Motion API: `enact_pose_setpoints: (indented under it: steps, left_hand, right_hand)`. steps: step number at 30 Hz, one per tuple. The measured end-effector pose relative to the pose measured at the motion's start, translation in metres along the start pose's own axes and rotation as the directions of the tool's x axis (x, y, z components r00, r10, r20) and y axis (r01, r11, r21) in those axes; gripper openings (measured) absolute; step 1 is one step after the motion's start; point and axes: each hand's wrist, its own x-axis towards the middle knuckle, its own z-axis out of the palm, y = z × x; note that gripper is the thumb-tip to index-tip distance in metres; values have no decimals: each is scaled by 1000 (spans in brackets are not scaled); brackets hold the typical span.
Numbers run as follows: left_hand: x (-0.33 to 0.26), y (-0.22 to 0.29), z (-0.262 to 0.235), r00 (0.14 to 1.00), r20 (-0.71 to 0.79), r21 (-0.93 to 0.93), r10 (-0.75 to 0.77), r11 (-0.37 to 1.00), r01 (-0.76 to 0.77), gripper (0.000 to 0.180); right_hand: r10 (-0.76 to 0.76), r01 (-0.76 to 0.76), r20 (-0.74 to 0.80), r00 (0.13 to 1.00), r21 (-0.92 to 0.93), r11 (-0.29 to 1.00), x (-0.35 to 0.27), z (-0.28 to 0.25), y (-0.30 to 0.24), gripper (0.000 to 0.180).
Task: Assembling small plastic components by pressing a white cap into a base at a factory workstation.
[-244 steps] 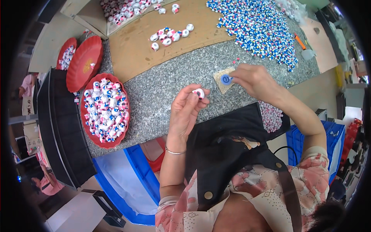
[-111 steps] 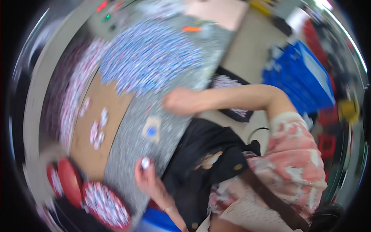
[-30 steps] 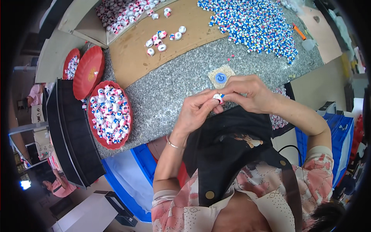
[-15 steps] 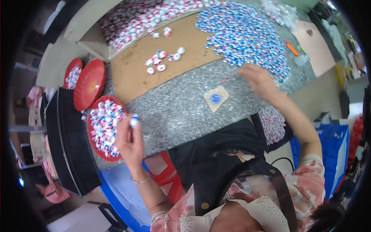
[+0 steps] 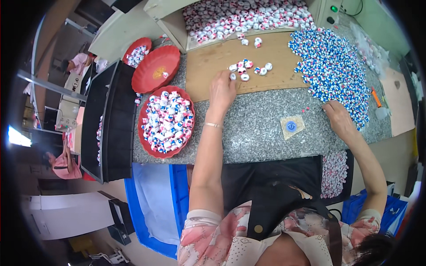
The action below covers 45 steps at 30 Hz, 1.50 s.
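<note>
Presently the left hand (image 5: 222, 91) reaches, fingers bent, onto the brown board (image 5: 213, 80), touching a small white-and-pink bead piece (image 5: 232, 76); the right hand (image 5: 339, 119), loosely curled, touches the blue-and-white bead heap (image 5: 333, 71); pieces judged light, hard, roll-prone; pinch sideways.

Three red trays (image 5: 156, 71), two hands (image 5: 222, 91)

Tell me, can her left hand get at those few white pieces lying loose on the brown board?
Probably yes. The left hand already lies on the brown board, fingertips beside the white pieces, and nothing stands between them.
</note>
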Motion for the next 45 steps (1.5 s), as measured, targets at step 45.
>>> enact_pose_setpoints:
  steps: [45]
  left_hand:
    - [-152, 92, -10, 939, 297, -680, -175, 652, 337, 34]
  right_hand:
    - [-128, 70, 201, 971, 271, 960, 63, -10, -95, 11]
